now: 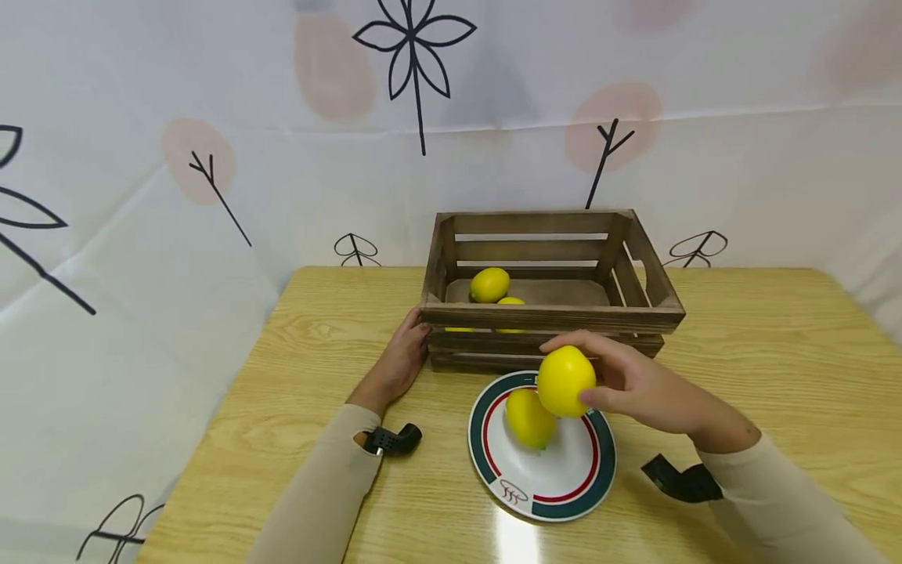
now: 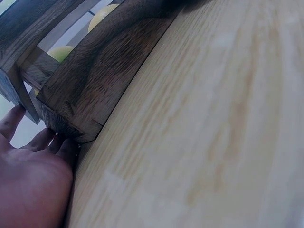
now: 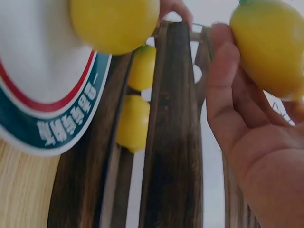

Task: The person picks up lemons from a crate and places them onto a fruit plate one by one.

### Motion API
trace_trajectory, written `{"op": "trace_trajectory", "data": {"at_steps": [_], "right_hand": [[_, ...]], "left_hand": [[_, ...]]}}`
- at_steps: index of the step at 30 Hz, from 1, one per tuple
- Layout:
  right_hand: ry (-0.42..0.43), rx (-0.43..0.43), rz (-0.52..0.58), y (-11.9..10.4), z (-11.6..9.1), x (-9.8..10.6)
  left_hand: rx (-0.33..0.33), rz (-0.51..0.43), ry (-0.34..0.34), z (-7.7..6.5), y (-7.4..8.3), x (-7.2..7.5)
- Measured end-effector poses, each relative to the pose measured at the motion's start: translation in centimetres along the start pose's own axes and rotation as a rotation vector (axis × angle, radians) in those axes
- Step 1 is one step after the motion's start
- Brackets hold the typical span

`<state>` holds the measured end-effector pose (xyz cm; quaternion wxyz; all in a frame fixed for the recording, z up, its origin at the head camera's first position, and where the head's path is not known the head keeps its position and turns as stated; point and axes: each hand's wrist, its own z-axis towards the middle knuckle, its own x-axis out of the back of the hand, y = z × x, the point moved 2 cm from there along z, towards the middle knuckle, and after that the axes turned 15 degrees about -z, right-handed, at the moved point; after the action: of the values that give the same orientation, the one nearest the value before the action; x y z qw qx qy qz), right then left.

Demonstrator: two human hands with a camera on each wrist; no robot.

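Note:
My right hand (image 1: pixel 634 384) holds a yellow lemon (image 1: pixel 566 381) between thumb and fingers, raised above the plate at the crate's front. In the right wrist view this lemon (image 3: pixel 273 47) sits against the fingers, its tip toward the palm. A second lemon (image 1: pixel 528 420) lies on the white plate (image 1: pixel 564 478), which has a green rim and red ring. My left hand (image 1: pixel 404 356) touches the left end of the brown slatted wooden crate (image 1: pixel 550 316). Its fingertips (image 2: pixel 42 138) rest along the crate's corner in the left wrist view. Inside the crate are lemons (image 1: pixel 489 285) at the left.
The plate stands close before the crate on a light wooden table (image 1: pixel 761 352). A white cloth (image 1: pixel 493 172) with black plant drawings hangs behind the table. Black straps (image 1: pixel 398 440) are on both wrists.

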<state>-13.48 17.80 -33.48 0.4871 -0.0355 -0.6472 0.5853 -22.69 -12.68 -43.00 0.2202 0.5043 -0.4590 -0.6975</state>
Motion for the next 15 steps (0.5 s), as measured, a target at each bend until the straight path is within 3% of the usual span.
{"op": "trace_trajectory", "data": {"at_steps": [15], "right_hand": [[-0.131, -0.081, -0.132, 2.6, -0.1, -0.1]], "left_hand": [[0.025, -0.005, 0.041, 0.0, 0.0, 0.0]]}}
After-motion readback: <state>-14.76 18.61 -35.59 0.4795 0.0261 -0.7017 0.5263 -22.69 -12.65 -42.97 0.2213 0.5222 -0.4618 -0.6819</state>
